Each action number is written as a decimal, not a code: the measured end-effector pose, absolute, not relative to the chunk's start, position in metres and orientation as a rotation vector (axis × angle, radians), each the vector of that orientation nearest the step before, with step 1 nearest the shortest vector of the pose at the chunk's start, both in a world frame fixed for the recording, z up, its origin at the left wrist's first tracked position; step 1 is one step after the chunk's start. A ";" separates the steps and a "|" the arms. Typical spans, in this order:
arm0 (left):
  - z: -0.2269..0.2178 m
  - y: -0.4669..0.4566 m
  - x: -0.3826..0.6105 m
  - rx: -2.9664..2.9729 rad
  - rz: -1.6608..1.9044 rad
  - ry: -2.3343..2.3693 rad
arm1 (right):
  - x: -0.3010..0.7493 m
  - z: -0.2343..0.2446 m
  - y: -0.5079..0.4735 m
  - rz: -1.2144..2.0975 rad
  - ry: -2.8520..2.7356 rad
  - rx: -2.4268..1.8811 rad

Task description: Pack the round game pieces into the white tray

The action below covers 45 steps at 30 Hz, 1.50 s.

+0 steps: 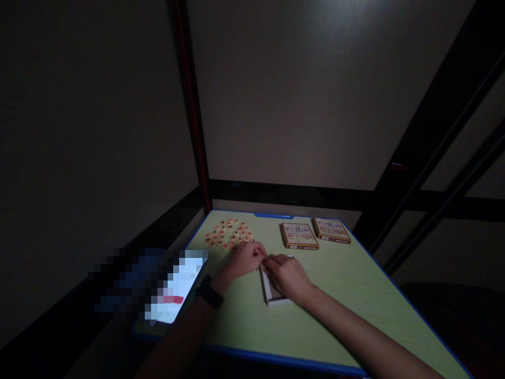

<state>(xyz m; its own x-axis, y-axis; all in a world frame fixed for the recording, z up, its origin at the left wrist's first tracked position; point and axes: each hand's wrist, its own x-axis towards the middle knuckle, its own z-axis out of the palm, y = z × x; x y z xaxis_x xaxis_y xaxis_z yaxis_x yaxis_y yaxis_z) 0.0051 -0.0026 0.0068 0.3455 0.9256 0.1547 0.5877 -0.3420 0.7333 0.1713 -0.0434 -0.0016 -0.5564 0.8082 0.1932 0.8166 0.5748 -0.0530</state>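
A shallow open box (pixel 279 302) with pale walls and a dark inside lies on the table in front of me. My right hand (pixel 289 275) reaches over it, its fingers curled together at the far left corner. My left hand (pixel 246 258), with a dark band on the wrist, meets it there, fingers bent inward. Whatever the fingertips pinch is hidden or too small to make out. Just beyond my left hand, several round Chinese chess pieces (pixel 224 234) with red and dark characters are spread out.
Two printed flat boxes (pixel 300 236) sit at the back right of the green table (pixel 335 321), which has a blue rim. A lit screen (pixel 185 279), partly pixelated, is at the left edge. Walls rise behind and to the left.
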 end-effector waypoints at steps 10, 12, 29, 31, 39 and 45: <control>0.000 -0.001 0.003 2.114 0.778 1.281 | 0.173 -0.006 -0.042 0.017 -2.542 -1.385; -0.001 0.000 0.004 2.110 0.784 1.275 | 0.173 -0.005 -0.042 0.022 -2.551 -1.397; -0.005 0.000 0.001 2.017 0.776 1.148 | 0.189 0.003 -0.043 0.227 -2.608 -1.349; -0.005 0.000 0.001 2.025 0.772 1.151 | 0.191 0.003 -0.041 0.296 -2.534 -1.330; -0.003 0.000 0.002 2.022 0.748 1.206 | 0.179 0.003 -0.042 0.302 -2.445 -1.332; 0.000 -0.001 0.003 2.048 0.750 1.208 | 0.174 0.001 -0.039 0.298 -2.455 -1.398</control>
